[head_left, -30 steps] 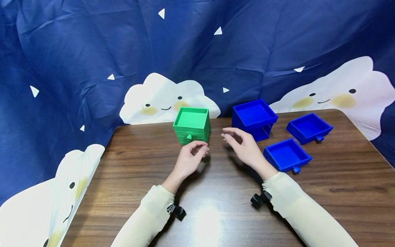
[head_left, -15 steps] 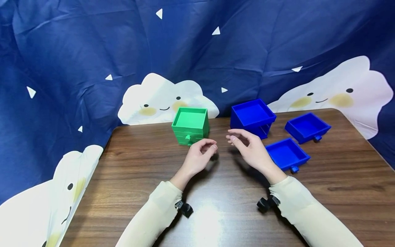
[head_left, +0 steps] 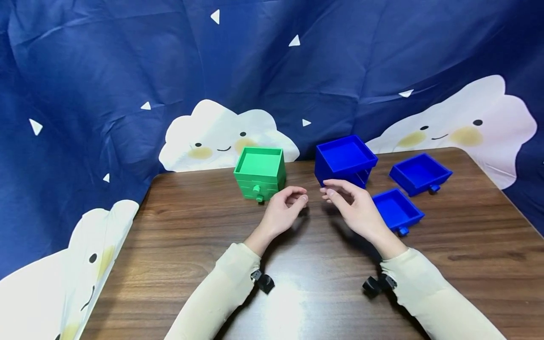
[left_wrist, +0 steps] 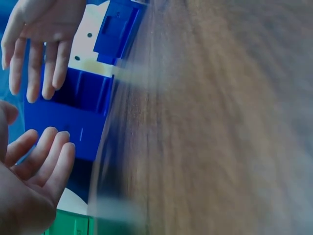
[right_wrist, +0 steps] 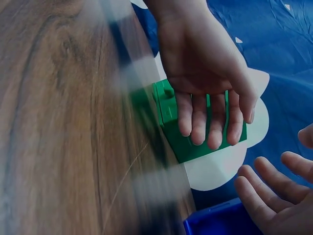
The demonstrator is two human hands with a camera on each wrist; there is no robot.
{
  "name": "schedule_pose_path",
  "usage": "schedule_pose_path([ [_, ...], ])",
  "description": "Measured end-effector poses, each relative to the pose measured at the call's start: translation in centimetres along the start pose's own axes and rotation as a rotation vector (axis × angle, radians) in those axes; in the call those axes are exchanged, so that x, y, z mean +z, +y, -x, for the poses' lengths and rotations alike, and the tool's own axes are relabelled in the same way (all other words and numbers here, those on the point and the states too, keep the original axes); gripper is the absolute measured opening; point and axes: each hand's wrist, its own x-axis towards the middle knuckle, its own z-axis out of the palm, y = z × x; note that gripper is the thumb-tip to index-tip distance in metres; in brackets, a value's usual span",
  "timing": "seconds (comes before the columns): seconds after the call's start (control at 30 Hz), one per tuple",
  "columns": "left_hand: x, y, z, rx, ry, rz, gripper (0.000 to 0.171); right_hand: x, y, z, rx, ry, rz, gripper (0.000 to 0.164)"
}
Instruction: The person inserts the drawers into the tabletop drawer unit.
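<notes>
Side by side over the middle of the table are my left hand [head_left: 284, 210] and right hand [head_left: 361, 215], fingers loosely bent and holding nothing. A small green drawer box [head_left: 260, 163] with a tray-like top and two round knobs on its front stands just beyond and left of the left hand. Behind the right hand is a blue cabinet [head_left: 346, 156], its front showing an open slot. One blue drawer [head_left: 397, 208] lies beside the right hand, partly hidden by it; another blue drawer [head_left: 420, 174] sits farther back right. Both wrist views show the fingers spread slightly, palms bare.
The wooden table [head_left: 178, 245] runs up to a dark blue curtain [head_left: 255, 56] printed with white clouds and triangles. A black wrist camera [head_left: 263, 282] is strapped to the left sleeve and a second wrist camera [head_left: 378, 285] to the right sleeve.
Both hands have drifted right, the left one away from the green box's front, so its lower knob now shows. The right hand covers more of the near blue drawer. The boxes and drawers stay put.
</notes>
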Motion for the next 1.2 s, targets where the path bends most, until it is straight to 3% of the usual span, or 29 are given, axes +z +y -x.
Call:
schedule_pose_path([
  [0.5,1.2,0.0,-2.1,-0.004,0.070,0.030,0.033,-2.4,0.7,1.8,-0.019,0.025,-0.002,0.036],
  [0.8,1.9,0.4,-3.6,0.038,0.132,0.047,0.033,-3.9,0.8,2.9,-0.043,0.061,0.049,0.033],
  [1.2,3.1,1.1,-5.3,0.072,0.159,0.061,0.039,-5.6,1.2,4.7,-0.038,0.090,0.096,0.032],
])
